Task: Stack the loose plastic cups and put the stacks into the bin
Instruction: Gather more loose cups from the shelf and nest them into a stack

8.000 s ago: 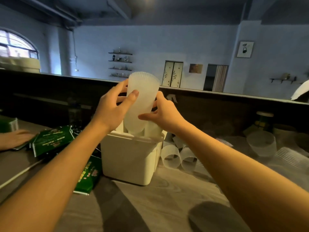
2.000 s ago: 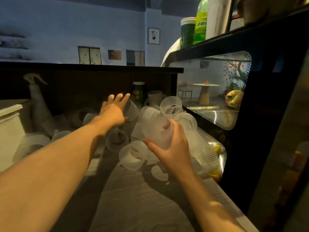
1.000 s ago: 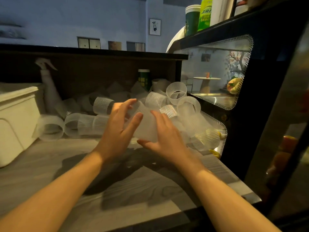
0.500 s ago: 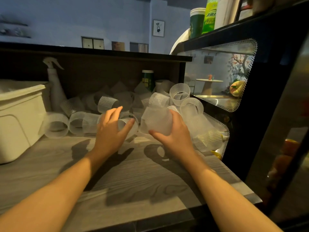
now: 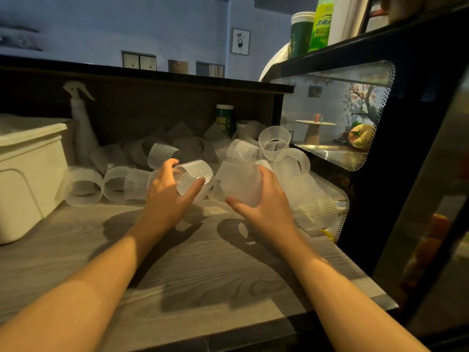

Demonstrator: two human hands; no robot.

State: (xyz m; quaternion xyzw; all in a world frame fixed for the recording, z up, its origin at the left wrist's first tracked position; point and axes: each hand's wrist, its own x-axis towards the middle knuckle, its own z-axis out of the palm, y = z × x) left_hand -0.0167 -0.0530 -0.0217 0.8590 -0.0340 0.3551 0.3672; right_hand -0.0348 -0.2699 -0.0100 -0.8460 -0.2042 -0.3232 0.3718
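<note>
The left hand (image 5: 166,196) grips a ribbed see-through cup (image 5: 194,179) that lies on its side, with the fingers curled over the top and the thumb under the front. The right hand (image 5: 266,204) holds a second cup (image 5: 238,184) from below and from the side, its fingers wrapped round it. The two cups are just beside each other, above the grey wood surface (image 5: 203,262). It is hard to tell if the second cup is one cup or a small stack.

Behind the hands is a big pile of loose cups (image 5: 276,153), tipped every which way and leaning on each other. Some more cups (image 5: 83,186) lie in a row on their sides to the left, near the bin. The white bin (image 5: 28,174) stands at the left edge of the surface, well apart from both hands.

A white spray bottle (image 5: 81,123) stands at the back, just beside the bin. A green can (image 5: 224,120) stands behind the pile. On the right is a dark glass case (image 5: 380,148), and the pile touches its side. On top of the case stand a green cup (image 5: 300,34) and a green bottle (image 5: 322,24)
</note>
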